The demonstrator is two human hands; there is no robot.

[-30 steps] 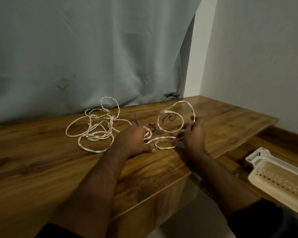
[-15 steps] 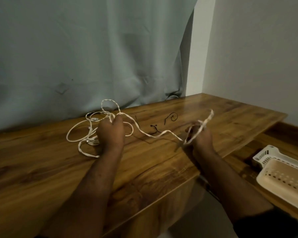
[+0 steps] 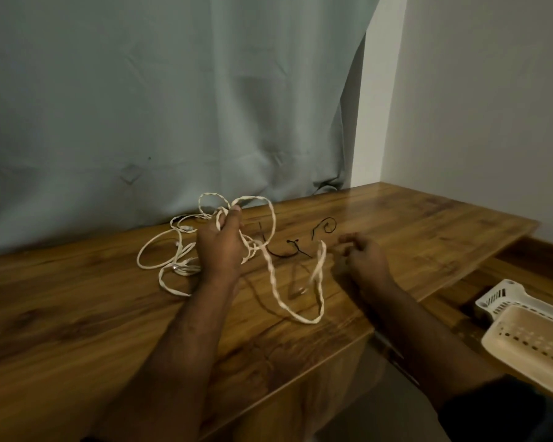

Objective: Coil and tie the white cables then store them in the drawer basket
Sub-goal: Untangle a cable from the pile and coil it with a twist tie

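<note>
- surface (image 3: 77,330): wood top fills the lower left and centre of the frame. white cables sit mid-frame; the drawer basket (image 3: 530,342) is at the lower right edge, well apart from them, nothing in it that i can see.
- white cables: one loose pile (image 3: 170,260) lies on the surface left of centre, uncoiled. the cable in hand (image 3: 275,282) arcs from the upper centre and down in a long loop toward the front edge.
- step looks like coiling, early stage. to do it well: keep loops even in size, feed the slack in with the free hand, don't drag the pile along.
- black ties (image 3: 323,226) lie just behind the hands, handy for binding once coiled.
- left hand (image 3: 219,244): grip clenched round a few turns of cable, thumb on top, raised off the surface.
- right hand (image 3: 361,253): fingers loosely curled, blurred; free cable end hangs just beside it. can't tell if it pinches the cable.
</note>
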